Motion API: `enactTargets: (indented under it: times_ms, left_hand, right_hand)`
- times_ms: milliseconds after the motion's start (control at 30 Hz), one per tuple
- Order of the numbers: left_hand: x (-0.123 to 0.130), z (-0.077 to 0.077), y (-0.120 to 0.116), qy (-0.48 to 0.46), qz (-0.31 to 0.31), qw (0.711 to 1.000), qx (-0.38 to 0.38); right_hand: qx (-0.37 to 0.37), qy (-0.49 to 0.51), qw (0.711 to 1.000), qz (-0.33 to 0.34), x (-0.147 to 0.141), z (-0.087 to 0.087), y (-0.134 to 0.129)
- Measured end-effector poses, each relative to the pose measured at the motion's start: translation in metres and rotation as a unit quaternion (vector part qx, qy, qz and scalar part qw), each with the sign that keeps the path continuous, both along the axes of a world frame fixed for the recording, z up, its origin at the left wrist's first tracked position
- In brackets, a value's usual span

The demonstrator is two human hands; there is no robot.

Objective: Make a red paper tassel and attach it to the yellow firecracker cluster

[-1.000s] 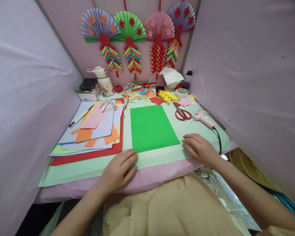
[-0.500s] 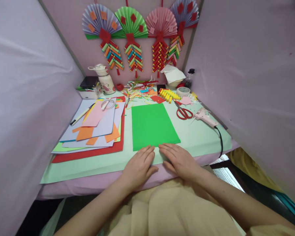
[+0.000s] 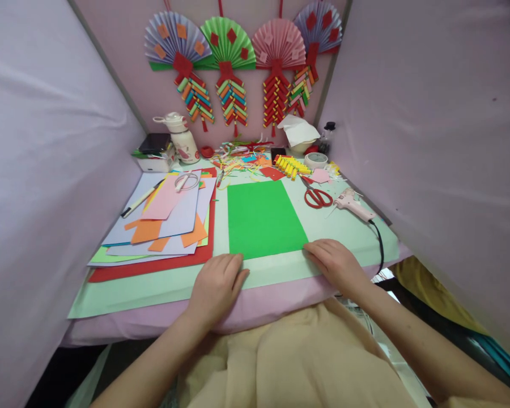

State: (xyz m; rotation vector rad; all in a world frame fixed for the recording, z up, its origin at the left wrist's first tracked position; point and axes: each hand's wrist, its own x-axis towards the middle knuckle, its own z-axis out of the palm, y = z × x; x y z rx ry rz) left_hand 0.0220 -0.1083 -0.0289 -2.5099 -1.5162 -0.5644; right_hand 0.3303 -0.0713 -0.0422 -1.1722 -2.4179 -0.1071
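Observation:
A green sheet of paper lies flat on the pale green table cover, its near edge facing me. My left hand rests at the sheet's near left corner, palm down, with the fingers extended and the thumb apart. At the near right corner, my right hand touches the paper with its fingertips, the fingers stretched out. Neither hand has the sheet lifted.
Left of the sheet is a stack of coloured paper with a pen. Red-handled scissors and a glue gun lie right. Behind are paper scraps, a bottle and a tape roll.
My hands have moved apart from the middle of the near edge, the left one toward the left corner and the right one toward the right corner. The green sheet stays flat.

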Motion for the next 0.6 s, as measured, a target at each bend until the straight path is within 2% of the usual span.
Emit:
enactTargets:
  times_ms: [200,300,400,500,600]
  left_hand:
    - [0.021,0.016,0.020,0.076,0.010,0.996,-0.039]
    - [0.038,0.019,0.026,0.091,-0.002,0.995,-0.051]
    - [0.055,0.022,0.034,0.111,-0.027,0.992,-0.050]
    - [0.060,0.028,0.040,0.107,-0.032,0.993,-0.023]
    - [0.048,0.037,0.037,-0.011,0.002,0.998,0.059]
  right_hand:
    - [0.027,-0.061,0.996,0.063,-0.002,0.004,0.023]
    - [0.051,-0.052,0.995,0.062,-0.004,0.006,0.026]
    - [0.093,-0.006,0.994,0.053,-0.008,0.009,0.024]
    - [0.151,0.084,0.984,0.034,-0.011,0.013,0.018]
    - [0.204,0.187,0.961,-0.023,-0.012,0.018,0.009]
